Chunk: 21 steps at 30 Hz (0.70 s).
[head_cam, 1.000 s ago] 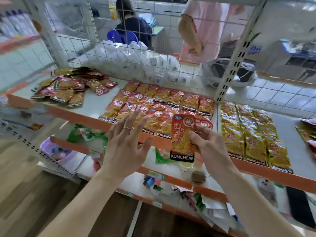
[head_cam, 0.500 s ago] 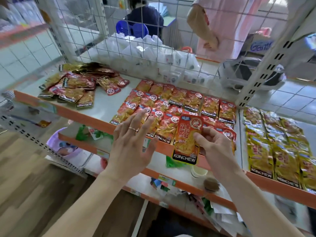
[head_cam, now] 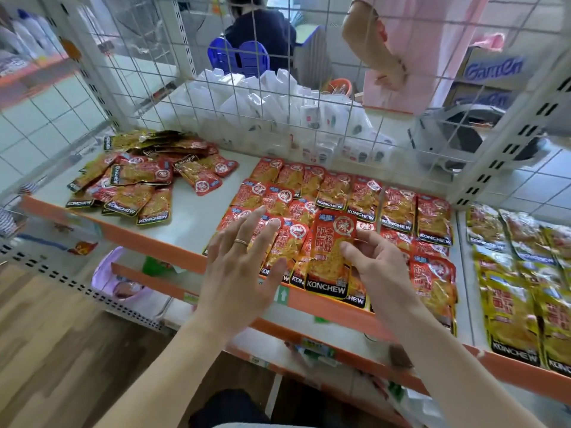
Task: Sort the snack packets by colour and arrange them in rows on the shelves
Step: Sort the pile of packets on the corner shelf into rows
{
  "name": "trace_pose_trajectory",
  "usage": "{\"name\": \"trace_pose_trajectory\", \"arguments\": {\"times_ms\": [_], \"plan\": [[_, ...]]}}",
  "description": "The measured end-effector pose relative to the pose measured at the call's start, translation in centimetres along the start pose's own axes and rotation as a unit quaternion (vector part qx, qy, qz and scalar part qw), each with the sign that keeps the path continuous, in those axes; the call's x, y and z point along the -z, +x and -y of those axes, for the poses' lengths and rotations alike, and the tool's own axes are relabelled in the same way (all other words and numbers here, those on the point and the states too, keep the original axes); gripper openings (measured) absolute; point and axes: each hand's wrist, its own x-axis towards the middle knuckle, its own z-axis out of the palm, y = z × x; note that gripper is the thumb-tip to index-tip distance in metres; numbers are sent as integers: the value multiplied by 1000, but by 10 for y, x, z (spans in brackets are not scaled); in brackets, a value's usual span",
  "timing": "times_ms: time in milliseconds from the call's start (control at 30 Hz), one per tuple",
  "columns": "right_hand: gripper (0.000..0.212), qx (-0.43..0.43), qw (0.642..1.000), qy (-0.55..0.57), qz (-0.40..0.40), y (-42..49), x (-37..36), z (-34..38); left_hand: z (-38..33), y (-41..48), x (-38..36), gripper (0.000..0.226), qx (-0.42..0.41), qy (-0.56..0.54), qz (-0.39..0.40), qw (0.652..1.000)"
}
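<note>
You are mid-placement. Your right hand (head_cam: 375, 267) pinches a glossy red foil snack packet with a black KONCHEW band (head_cam: 332, 254), thumb on its face and fingers curled behind its right edge. The packet hangs over the front row of the block of red packets laid in rows (head_cam: 398, 208), with its lower end past the block's front edge. Your left hand (head_cam: 241, 273) hovers over the block's front-left corner, fingers straight and spread, holding nothing. Whether it touches the packets I cannot tell.

The next move, as I judge it, is to lay the packet flat into that front row, squared to its neighbours.

Mind the edges. The block's front row already sits on the orange shelf lip (head_cam: 148, 239), so there is little margin against a packet sliding off. Right of the block stand a white slotted post (head_cam: 509, 143) and then the yellow foil packets (head_cam: 519, 288). Left of the block lies bare white shelf (head_cam: 197, 217), with room for new rows, and beyond it the unsorted heap of red and gold packets (head_cam: 145, 177).
</note>
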Motion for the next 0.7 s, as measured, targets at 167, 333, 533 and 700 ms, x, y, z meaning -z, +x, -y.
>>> {"name": "trace_pose_trajectory", "arguments": {"times_ms": [167, 333, 533, 700], "plan": [[40, 0, 999, -21, -34, 8, -14, 1, 15, 20, -12, 54, -36, -27, 12, 999], [33, -1, 993, -57, -106, 10, -27, -1, 33, 38, -28, 56, -110, -53, 27, 992], [29, 14, 978, -109, -178, 8, -45, -2, 49, 48, -43, 54, -173, -97, 48, 979], [24, 23, 967, -149, -203, 6, -50, -10, 49, 49, -51, 55, -216, -114, 62, 968]]}}
